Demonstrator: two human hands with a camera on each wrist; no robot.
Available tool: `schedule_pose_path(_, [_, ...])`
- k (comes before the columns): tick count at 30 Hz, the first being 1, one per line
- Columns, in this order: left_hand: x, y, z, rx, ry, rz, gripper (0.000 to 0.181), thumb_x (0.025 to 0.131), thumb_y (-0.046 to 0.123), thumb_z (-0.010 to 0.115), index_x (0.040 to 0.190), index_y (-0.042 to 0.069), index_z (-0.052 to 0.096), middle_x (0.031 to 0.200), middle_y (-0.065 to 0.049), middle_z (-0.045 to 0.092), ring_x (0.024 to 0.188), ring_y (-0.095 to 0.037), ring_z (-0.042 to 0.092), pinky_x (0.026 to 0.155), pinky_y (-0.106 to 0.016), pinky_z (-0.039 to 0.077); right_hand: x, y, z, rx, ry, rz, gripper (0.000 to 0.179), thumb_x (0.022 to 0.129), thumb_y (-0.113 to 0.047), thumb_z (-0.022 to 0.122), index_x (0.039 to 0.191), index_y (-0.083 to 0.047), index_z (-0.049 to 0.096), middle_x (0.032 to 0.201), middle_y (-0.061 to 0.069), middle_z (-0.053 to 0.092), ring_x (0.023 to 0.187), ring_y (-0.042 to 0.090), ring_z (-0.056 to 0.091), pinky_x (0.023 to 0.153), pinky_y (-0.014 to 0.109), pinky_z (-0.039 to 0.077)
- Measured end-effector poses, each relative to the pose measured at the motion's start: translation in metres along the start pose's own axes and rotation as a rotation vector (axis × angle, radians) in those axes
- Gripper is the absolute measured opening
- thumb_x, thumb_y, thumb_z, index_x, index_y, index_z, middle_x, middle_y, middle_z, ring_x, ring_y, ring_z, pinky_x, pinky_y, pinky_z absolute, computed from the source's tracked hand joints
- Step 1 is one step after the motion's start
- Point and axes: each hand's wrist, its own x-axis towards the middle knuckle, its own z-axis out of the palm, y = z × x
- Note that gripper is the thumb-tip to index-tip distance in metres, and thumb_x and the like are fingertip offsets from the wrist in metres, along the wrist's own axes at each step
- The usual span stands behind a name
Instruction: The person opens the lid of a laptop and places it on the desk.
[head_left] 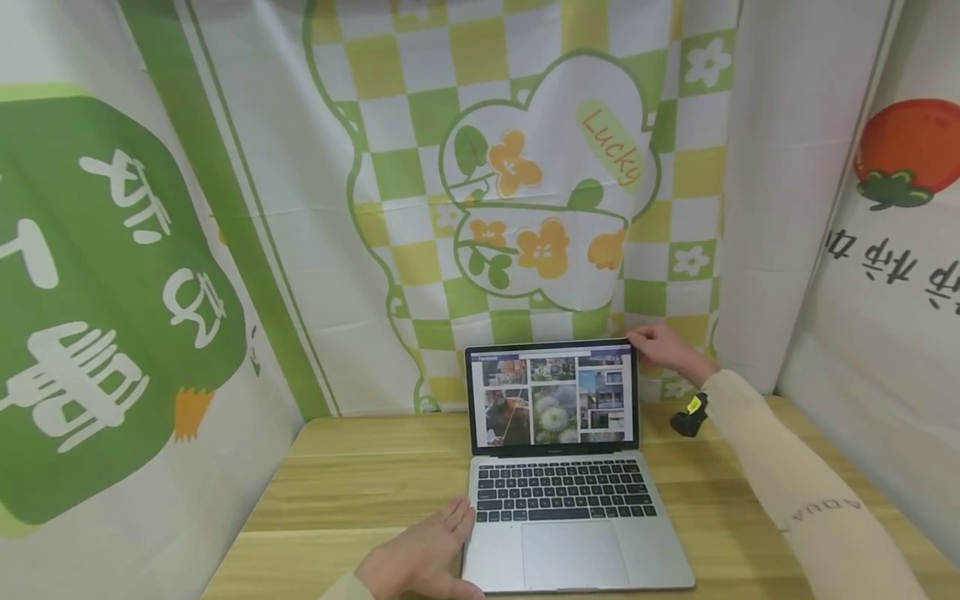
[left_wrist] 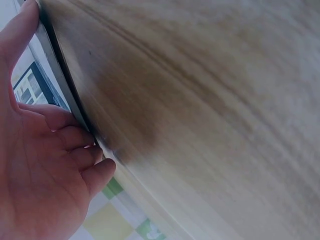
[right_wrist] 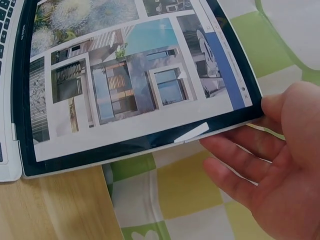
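Note:
A silver laptop [head_left: 572,553] sits with its lid up, its screen [head_left: 553,412] lit with a grid of photos. At the screen's upper right corner, my right hand [head_left: 670,350] pinches the lid, thumb on the front and fingers behind; the right wrist view shows this hand [right_wrist: 280,155] close up. My left hand [head_left: 423,550] rests against the left side of the keyboard base, its thumb by the front left corner. Seen from the left wrist, the palm [left_wrist: 45,165] faces the camera, with fingers loosely bent along the laptop's edge.
The laptop stands on a light wooden table [head_left: 360,475]. Behind it hangs a green and yellow checked cloth [head_left: 420,183]. A small black object with a yellow label [head_left: 688,417] is beside my right wrist. Printed white cloths [head_left: 862,283] flank both sides.

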Motion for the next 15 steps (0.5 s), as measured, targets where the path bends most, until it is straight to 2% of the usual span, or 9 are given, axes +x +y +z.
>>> schedule_pose_path(3, [0.0, 0.0, -0.001, -0.012, -0.003, -0.005, 0.115, 0.077, 0.081, 0.055, 0.15, -0.004, 0.032, 0.159, -0.024, 0.027, 0.148, -0.036, 0.028, 0.118, -0.04, 0.035, -0.001, 0.002, -0.001, 0.024, -0.013, 0.008, 0.042, 0.106, -0.027, 0.042, 0.114, 0.007, 0.064, 0.084, 0.023, 0.065, 0.071, 0.026, 0.064, 0.068, 0.04, 0.058])
schedule_pose_path(8, [0.001, 0.001, -0.003, -0.024, -0.021, -0.014, 0.118, 0.074, 0.084, 0.053, 0.151, -0.003, 0.03, 0.16, -0.024, 0.025, 0.148, -0.036, 0.027, 0.119, -0.041, 0.033, -0.006, 0.008, -0.004, 0.075, -0.059, 0.035, 0.045, 0.106, -0.029, 0.04, 0.12, 0.01, 0.06, 0.089, 0.022, 0.068, 0.078, 0.028, 0.068, 0.074, 0.048, 0.061])
schedule_pose_path(15, [0.001, 0.003, -0.005, -0.03, -0.031, -0.034, 0.12, 0.072, 0.084, 0.057, 0.151, -0.003, 0.031, 0.159, -0.024, 0.026, 0.148, -0.037, 0.028, 0.119, -0.042, 0.033, -0.013, 0.014, -0.003, 0.12, -0.094, 0.032, 0.047, 0.107, -0.029, 0.04, 0.116, 0.012, 0.059, 0.094, 0.027, 0.07, 0.078, 0.029, 0.071, 0.068, 0.039, 0.062])
